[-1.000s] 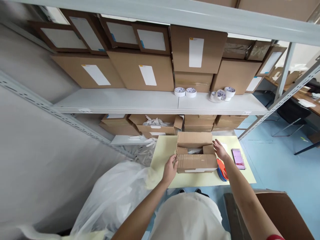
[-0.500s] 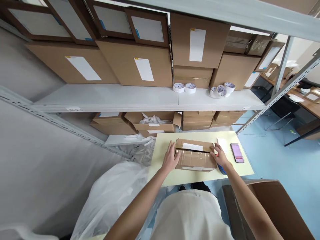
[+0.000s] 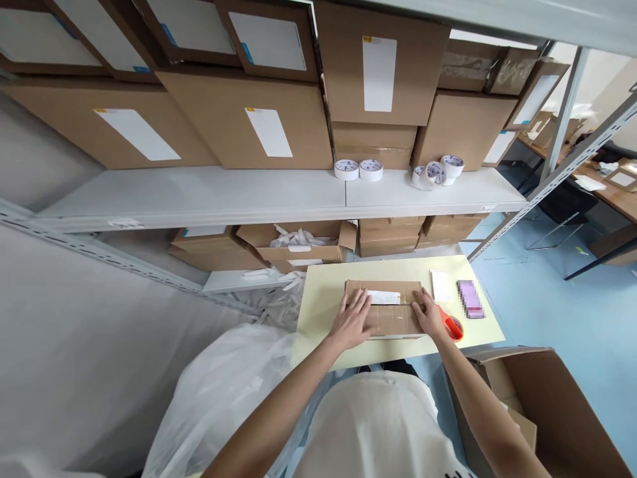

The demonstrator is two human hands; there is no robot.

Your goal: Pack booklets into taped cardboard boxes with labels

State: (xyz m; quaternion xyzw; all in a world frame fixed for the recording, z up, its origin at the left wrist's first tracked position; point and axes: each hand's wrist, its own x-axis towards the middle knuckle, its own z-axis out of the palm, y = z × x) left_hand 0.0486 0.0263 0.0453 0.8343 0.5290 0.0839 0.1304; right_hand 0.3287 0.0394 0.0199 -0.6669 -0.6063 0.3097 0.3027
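A brown cardboard box [image 3: 393, 322] with a white label [image 3: 385, 297] across its top lies on the pale yellow tabletop [image 3: 323, 285]. Its top flaps meet along a seam. My left hand [image 3: 351, 322] rests flat over the left part of the top, fingers spread. At the right end my right hand [image 3: 426, 313] touches the top and edge, its fingers stretched out and the thumb apart. Just right of that hand lies a red tape dispenser [image 3: 452, 326], partly hidden by it. Beyond it are a white card or pad [image 3: 440, 286] and a purple phone-like item [image 3: 470, 299].
A grey shelf [image 3: 223, 192] holding large cartons [image 3: 269, 133] and tape rolls [image 3: 371, 170] spans the far side. An open carton [image 3: 562, 398] stands on the floor at right. Clear plastic sheeting [image 3: 223, 392] is at left, near white scraps [image 3: 279, 305].
The dark gap between the box's flaps has closed. My left hand has moved from the left side onto the top. My right hand stays at the right end, and more of the tape dispenser shows.
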